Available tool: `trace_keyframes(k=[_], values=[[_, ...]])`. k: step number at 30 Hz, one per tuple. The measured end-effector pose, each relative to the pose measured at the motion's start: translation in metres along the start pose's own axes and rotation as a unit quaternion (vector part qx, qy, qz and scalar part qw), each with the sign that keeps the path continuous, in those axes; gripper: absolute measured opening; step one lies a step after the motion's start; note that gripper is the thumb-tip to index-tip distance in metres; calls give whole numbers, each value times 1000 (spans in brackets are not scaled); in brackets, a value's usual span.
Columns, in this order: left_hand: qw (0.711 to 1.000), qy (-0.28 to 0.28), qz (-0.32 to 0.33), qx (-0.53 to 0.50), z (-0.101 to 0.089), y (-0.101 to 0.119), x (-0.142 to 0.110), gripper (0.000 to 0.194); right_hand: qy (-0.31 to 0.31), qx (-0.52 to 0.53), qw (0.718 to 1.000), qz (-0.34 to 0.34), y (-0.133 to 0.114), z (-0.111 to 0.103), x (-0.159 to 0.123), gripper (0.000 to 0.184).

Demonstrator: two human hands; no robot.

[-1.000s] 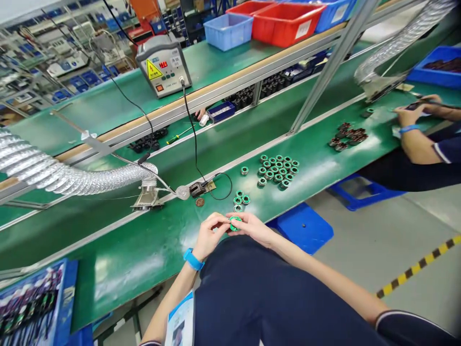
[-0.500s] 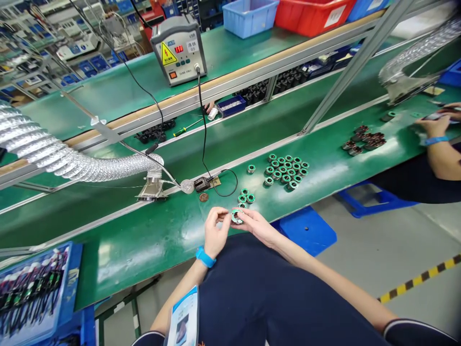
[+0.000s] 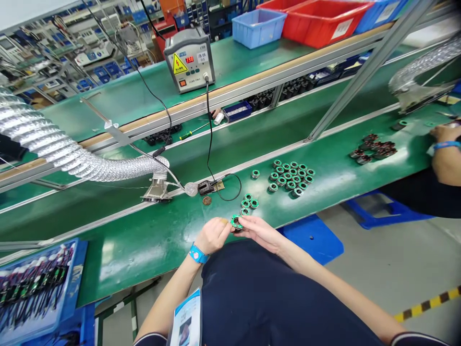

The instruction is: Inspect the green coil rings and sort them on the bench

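A small green ring-shaped coil (image 3: 236, 222) sits between my two hands at the near edge of the green bench (image 3: 144, 245). My right hand (image 3: 257, 230) pinches the coil from the right. My left hand (image 3: 213, 235), with a blue wristband, has its fingers curled and touches the coil from the left. Three similar green coils (image 3: 248, 203) lie just beyond my hands. A larger cluster of several coils (image 3: 291, 175) lies further right.
A soldering iron stand (image 3: 207, 187) and a silver fume hose nozzle (image 3: 155, 190) sit beyond my hands. The soldering station (image 3: 189, 65) stands on the upper shelf. A blue tray of wired parts (image 3: 34, 283) is at left. Another person's arm (image 3: 444, 158) works at right, near dark coils (image 3: 372, 149).
My left hand's fingers have curled in closer against the coil. The view has shifted a little; the coil stays between both hands.
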State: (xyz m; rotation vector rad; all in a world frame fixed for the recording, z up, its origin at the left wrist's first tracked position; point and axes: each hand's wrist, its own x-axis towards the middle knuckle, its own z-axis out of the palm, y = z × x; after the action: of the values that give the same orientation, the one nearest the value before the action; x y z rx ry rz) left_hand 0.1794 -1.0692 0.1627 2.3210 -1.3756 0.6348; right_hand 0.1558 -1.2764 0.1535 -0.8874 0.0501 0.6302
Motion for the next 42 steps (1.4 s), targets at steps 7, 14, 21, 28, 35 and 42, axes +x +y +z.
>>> trace_keyframes(k=[7, 14, 21, 28, 35, 42], values=[[729, 49, -511, -454, 35, 38, 13, 40, 162, -66, 974, -145, 7, -3, 11, 54], [963, 54, -255, -65, 32, 29, 6, 30, 184, 18, 979, -82, 11, -7, 16, 48], [993, -11, 47, 112, 7, -3, 1, 27, 151, 28, 988, -34, 15, -3, 17, 44], [917, -32, -353, -184, 43, 16, 13, 13, 294, -66, 939, -168, 27, -16, 30, 55], [559, -54, -576, -594, 70, 22, 33, 40, 291, -100, 921, -239, 27, -32, 29, 50], [362, -1, -598, -715, 86, 41, 55, 50, 303, -20, 930, -205, 17, -47, 22, 51]])
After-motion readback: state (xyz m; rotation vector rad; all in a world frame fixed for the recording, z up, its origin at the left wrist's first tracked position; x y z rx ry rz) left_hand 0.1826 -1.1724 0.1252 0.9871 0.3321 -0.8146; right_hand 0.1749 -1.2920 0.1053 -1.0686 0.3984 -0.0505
